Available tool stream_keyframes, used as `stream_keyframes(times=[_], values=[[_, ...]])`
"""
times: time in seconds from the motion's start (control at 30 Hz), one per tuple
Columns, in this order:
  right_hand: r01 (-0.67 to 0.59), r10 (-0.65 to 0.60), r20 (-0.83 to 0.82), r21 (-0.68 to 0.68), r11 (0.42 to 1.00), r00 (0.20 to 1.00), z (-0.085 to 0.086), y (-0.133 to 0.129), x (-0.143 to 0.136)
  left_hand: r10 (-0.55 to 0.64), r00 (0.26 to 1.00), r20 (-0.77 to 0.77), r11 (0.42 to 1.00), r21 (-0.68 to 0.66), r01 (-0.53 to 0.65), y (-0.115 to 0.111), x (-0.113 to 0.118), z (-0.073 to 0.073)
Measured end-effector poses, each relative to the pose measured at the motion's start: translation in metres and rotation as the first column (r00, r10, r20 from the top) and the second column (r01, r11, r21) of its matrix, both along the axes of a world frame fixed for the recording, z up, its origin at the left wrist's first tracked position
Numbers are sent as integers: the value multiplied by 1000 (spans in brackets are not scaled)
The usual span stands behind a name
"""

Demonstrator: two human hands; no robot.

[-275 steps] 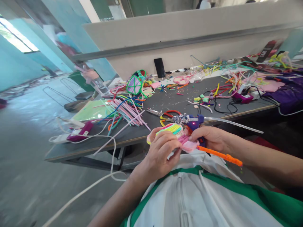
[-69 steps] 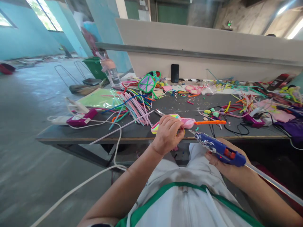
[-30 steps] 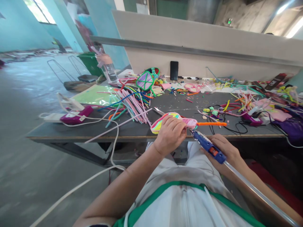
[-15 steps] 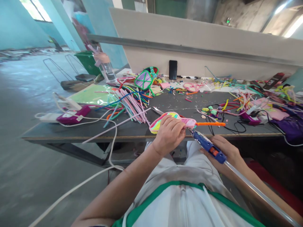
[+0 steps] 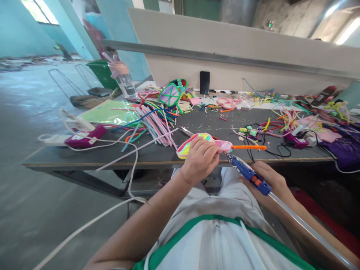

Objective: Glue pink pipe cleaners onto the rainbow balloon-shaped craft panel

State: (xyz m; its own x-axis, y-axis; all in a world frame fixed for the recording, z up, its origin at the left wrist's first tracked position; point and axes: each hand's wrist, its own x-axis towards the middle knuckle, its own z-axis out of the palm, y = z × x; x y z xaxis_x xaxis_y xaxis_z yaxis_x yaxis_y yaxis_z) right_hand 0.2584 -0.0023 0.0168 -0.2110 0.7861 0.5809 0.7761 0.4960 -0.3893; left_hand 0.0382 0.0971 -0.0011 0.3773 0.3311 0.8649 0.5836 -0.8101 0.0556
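My left hand [image 5: 199, 159] is closed on a flat pipe-cleaner piece [image 5: 224, 146] with a pink rim and yellow, green and pink stripes, held over the table's front edge. An orange pipe cleaner [image 5: 249, 147] sticks out of its right end. My right hand [image 5: 267, 180] is wrapped round a blue glue gun [image 5: 244, 169], with a long clear glue stick [image 5: 306, 225] coming out of its back. The gun's nozzle is close to the underside of the piece, beside my left fingertips; whether they touch I cannot tell.
Pink pipe cleaners [image 5: 154, 125] lie left of centre, near a green-rimmed craft piece [image 5: 170, 95]. Scissors [image 5: 186, 131] lie behind my left hand. A phone [image 5: 204, 83] leans on the back panel. Purple power strips [image 5: 86, 136] and a white cable [image 5: 92, 221] are at the left.
The glue gun's nozzle has shifted very slightly relative to the piece. Both hands keep their holds, and the view has moved a little.
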Motion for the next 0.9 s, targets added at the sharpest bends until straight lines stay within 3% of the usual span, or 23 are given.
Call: stream_keyframes(times=[0.9], values=[[-54,54,3,-21,998,999,4,-4,9,-17,1000,-23,999,31,18,0,-1,1]])
